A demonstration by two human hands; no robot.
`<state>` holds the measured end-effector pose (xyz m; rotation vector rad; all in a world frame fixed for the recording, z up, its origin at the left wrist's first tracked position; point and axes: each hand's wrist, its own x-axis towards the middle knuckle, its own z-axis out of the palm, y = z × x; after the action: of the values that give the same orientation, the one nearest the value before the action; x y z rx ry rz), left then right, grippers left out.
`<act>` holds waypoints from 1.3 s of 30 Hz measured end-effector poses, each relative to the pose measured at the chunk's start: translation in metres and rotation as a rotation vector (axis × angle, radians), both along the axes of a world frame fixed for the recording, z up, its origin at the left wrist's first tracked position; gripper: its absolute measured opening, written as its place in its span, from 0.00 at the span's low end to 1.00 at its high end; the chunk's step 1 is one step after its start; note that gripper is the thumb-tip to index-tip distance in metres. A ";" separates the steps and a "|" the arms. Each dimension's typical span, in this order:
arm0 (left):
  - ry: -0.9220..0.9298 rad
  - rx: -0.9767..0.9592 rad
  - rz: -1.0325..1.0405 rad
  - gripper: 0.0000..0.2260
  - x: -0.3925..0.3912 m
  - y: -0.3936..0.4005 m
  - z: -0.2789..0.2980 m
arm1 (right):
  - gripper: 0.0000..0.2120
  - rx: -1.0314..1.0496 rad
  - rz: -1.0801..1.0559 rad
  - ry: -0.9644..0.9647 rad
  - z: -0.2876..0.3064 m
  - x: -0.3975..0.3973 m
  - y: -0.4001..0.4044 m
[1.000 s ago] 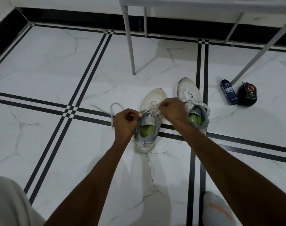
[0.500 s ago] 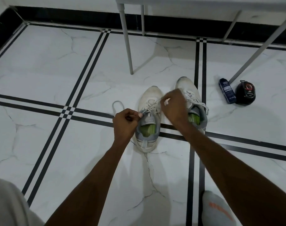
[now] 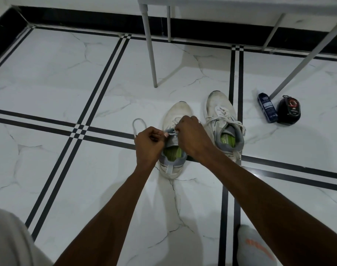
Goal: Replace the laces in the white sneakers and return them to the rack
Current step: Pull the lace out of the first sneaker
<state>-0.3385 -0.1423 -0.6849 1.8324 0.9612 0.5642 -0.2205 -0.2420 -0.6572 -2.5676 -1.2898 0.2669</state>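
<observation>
Two white sneakers with grey collars and green insoles stand side by side on the marble floor. My left hand pinches the white lace at the left side of the left sneaker; a loop of that lace trails onto the floor. My right hand hovers over the same shoe's tongue, fingers curled on the lace and hiding the eyelets. The right sneaker is laced, its ends hanging loose.
A blue bottle and a black round container lie right of the shoes. Grey metal rack legs rise behind them. My socked foot is at the bottom right, a pale trouser knee bottom left.
My right hand has come back down and left from over the shoe's toe side to meet my left hand at the tongue. The lace loop on the floor has shrunk slightly.
</observation>
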 end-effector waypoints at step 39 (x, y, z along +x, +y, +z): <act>0.089 0.166 -0.113 0.08 0.002 -0.002 -0.005 | 0.35 0.206 -0.474 0.451 0.015 0.019 -0.013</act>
<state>-0.3364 -0.1446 -0.6895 2.0615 0.8847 0.5087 -0.2010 -0.2554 -0.6424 -2.3581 -0.5062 0.5415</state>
